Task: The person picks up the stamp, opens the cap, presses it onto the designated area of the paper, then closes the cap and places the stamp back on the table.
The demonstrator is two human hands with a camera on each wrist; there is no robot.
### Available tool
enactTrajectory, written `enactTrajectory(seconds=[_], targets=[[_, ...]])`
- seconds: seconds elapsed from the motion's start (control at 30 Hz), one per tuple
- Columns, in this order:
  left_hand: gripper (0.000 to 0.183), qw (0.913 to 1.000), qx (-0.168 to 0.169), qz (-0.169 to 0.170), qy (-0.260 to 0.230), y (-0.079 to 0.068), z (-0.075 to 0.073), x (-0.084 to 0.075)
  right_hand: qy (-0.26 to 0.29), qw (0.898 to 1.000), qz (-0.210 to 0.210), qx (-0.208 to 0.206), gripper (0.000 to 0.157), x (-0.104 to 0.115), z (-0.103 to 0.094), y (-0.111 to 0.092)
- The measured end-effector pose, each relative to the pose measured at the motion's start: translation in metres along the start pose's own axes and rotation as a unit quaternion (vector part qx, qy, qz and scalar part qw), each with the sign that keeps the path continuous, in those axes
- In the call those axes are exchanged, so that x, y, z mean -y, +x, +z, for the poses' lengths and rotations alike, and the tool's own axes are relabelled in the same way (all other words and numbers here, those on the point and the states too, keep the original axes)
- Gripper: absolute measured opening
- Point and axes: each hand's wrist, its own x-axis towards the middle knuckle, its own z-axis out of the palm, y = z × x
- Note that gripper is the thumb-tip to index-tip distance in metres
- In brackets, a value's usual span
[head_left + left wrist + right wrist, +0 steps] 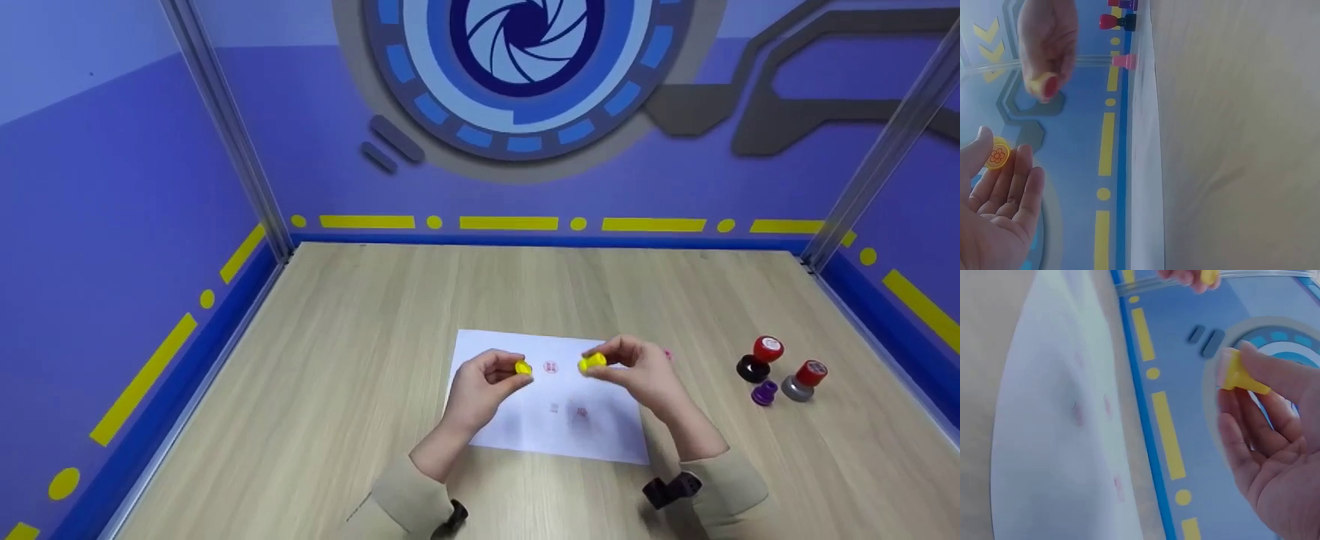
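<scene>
Above a white sheet of paper, my left hand pinches a small round yellow cap between thumb and fingers. Its disc shows an orange flower pattern in the left wrist view. Across from it, my right hand holds a small yellow stamp by thumb and fingertips. The stamp's end looks red in the left wrist view, and its yellow handle widens toward that end in the right wrist view. A gap separates cap and stamp. Red prints, one of them a round mark, show on the paper between the hands.
To the right stand a red-and-black stamp, a purple stamp and a red-and-grey stamp. A pink stamp is mostly hidden behind my right hand in the head view. Blue panels wall the wooden table.
</scene>
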Motion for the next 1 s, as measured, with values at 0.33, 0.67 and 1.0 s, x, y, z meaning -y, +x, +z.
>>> enactTrajectory(seconds=[0.33, 0.67, 1.0], targets=[[0.025, 0.9991, 0.04, -0.009, -0.01, -0.003, 0.005, -0.001, 0.184, 0.983, 0.012, -0.005, 0.034, 0.008, 0.035, -0.009], [0.024, 0.9984, 0.056, -0.004, 0.006, -0.006, 0.009, -0.001, 0.187, 0.982, 0.002, 0.01, 0.036, 0.007, 0.053, -0.014], [0.022, 0.9987, 0.049, -0.009, 0.008, -0.008, 0.01, -0.002, 0.17, 0.985, 0.003, 0.009, 0.034, 0.005, 0.059, -0.016]])
